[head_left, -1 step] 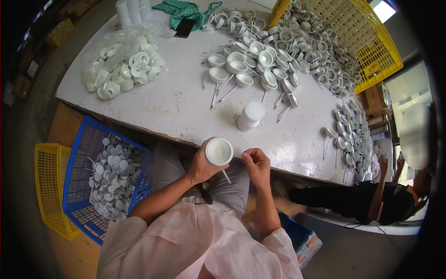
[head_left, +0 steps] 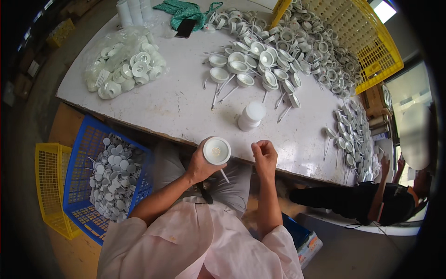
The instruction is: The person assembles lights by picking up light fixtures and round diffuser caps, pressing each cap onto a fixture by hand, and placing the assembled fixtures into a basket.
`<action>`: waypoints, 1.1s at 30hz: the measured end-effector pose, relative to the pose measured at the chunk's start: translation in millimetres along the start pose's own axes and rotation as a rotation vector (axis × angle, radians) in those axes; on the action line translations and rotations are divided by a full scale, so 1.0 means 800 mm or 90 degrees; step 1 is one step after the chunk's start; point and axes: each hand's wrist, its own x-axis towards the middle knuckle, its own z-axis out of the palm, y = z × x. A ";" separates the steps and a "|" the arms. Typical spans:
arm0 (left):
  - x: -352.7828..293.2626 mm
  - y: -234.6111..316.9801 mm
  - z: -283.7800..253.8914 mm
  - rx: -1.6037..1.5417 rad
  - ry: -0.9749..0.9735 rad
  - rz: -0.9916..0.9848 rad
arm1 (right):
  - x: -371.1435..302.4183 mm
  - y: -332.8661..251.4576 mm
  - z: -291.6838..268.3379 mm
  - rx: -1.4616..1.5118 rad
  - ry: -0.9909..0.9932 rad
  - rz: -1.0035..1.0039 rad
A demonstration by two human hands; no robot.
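My left hand (head_left: 200, 165) is wrapped round a white round downlight (head_left: 216, 150) just off the table's front edge. Its open face is turned up, showing a ring of small yellowish dots inside, and a white cable hangs below it. To the right, and apart from the downlight, my right hand (head_left: 265, 159) is closed in a pinch; whatever its fingertips may hold cannot be made out. A short stack of white round discs (head_left: 255, 112) stands on the table just beyond my right hand.
White cup-shaped lamp housings (head_left: 238, 67) with cables lie across the table (head_left: 158, 111), heaped toward a tipped yellow crate (head_left: 378, 42). A clear bag of white rings (head_left: 139, 69) lies far left. A blue basket (head_left: 76, 186) holds white discs. Another person (head_left: 385, 200) stands at right.
My right hand has moved a little right and away from me, further from the downlight. My left hand, with the downlight, has shifted slightly left.
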 end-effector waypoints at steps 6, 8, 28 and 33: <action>-0.014 -0.017 -0.006 -0.037 -0.010 -0.063 | 0.135 -0.019 -0.003 0.021 0.061 0.126; -0.019 -0.025 -0.006 -0.065 -0.014 -0.084 | 0.142 -0.009 -0.003 0.041 0.022 0.101; 0.001 0.008 0.005 0.007 -0.081 -0.060 | 0.007 -0.011 -0.020 0.462 0.051 0.129; 0.007 0.019 0.008 0.016 -0.119 -0.059 | -0.018 -0.009 -0.008 0.317 0.090 0.065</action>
